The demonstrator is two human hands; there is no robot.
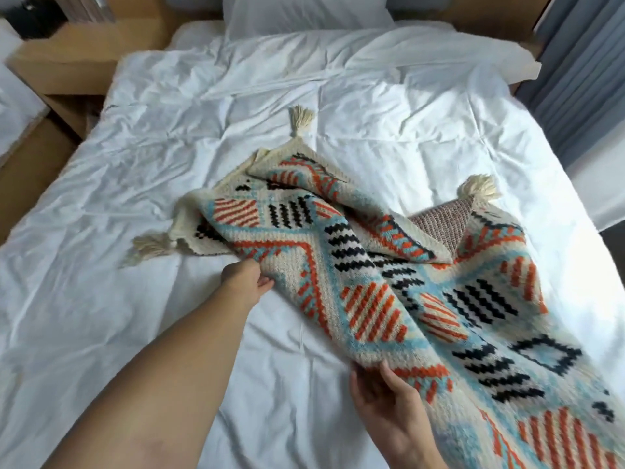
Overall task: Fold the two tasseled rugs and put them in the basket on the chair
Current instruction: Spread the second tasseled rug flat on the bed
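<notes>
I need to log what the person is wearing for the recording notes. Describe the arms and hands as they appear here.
Both arms are bare: no sleeve shows on the left forearm or at the right wrist. The left hand and right hand wear no gloves, and no rings, watch or bracelet can be seen. The nails that show on the right hand look short and unpainted.

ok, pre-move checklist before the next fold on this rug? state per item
1. Left hand gripping rug edge: ok.
2. Right hand gripping the near edge: ok.
3. Rug flat and squared on the bed: not ok, bunched, one corner flipped to show the backing.
4. Tassels free, not trapped: three visible, fourth cannot tell.
5. Second rug located: cannot tell, one pattern visible.
6. Basket and chair in view: not ok.
</notes>
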